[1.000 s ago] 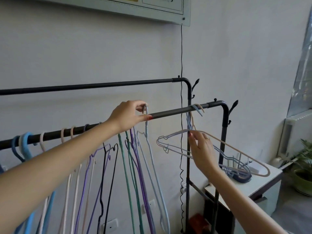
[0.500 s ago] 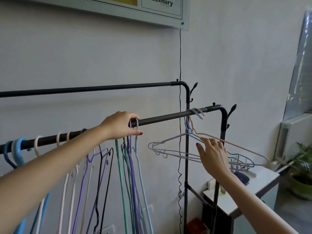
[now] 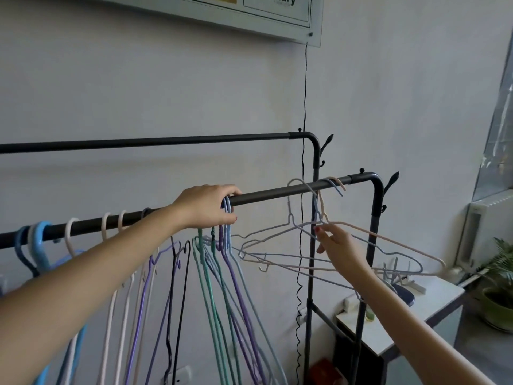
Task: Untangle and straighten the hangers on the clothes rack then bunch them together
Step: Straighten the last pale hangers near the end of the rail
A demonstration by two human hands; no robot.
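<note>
A black clothes rack has a near bar (image 3: 277, 191) and a higher far bar (image 3: 166, 141). Several thin wire hangers in blue, cream, purple, black and green (image 3: 211, 287) hang from the near bar. My left hand (image 3: 206, 208) grips the hooks of a light blue and purple bunch on the bar. Near the rack's right end, three tangled hangers (image 3: 361, 234), pale blue and cream, lie tilted almost flat, their hooks on the bar. My right hand (image 3: 334, 245) pinches their wires just below the necks.
A white side table (image 3: 433, 304) stands under the rack's right end with small items on it. A potted plant (image 3: 499, 298) sits at the far right by a radiator. A thin black cable (image 3: 304, 107) hangs down the wall from a framed poster (image 3: 249, 12).
My left hand slid its bunch of hangers leftward along the bar. My right hand moved up from the tangled hangers' lower wires to pinch them near the necks. One hook shifted left.
</note>
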